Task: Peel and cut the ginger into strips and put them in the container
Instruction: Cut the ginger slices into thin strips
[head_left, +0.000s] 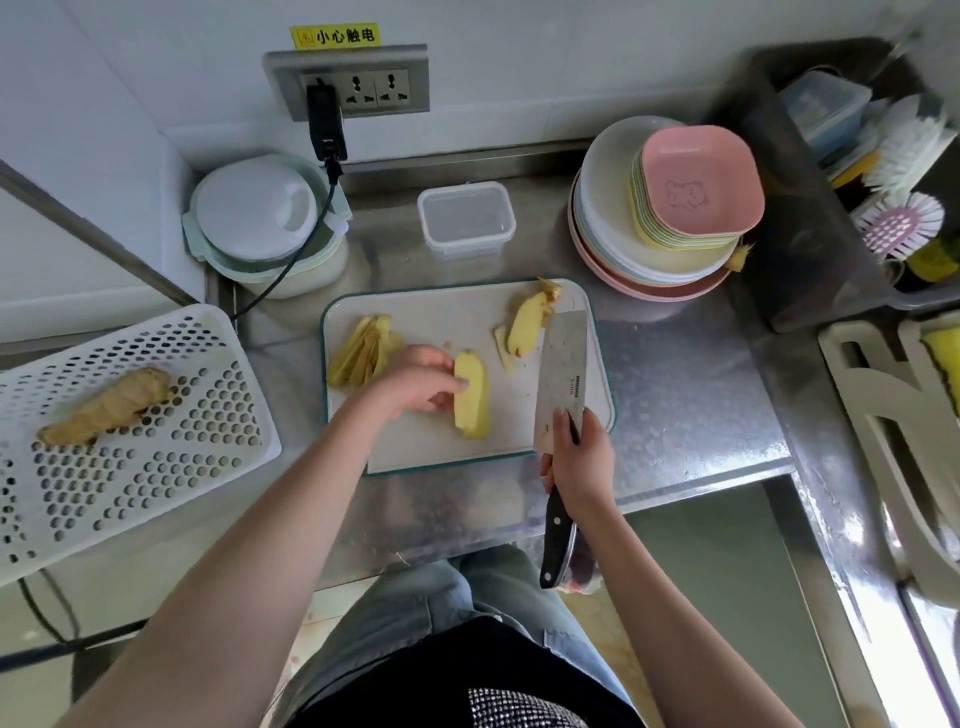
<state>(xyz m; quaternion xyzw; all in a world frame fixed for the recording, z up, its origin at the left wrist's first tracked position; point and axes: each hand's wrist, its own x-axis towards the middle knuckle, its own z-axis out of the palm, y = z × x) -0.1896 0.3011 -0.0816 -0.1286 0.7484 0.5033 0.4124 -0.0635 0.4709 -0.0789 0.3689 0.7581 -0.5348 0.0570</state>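
At frame centre, on the pale rectangular green-rimmed plastic cutting board (415, 441), the left hand (415, 382) curls its fingers onto a smooth yellow peeled ginger chunk (472, 397). The right hand (576, 462) grips the black-handled steel cleaver (561, 374). Fibrous ginger strips (363, 351) lie left; the clear rectangular plastic container (466, 221) sits above.

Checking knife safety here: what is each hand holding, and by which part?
The right hand grips the cleaver where handle meets blade, forefinger on the blade's side. The left hand holds the peeled ginger piece by its left side, fingertips on it.
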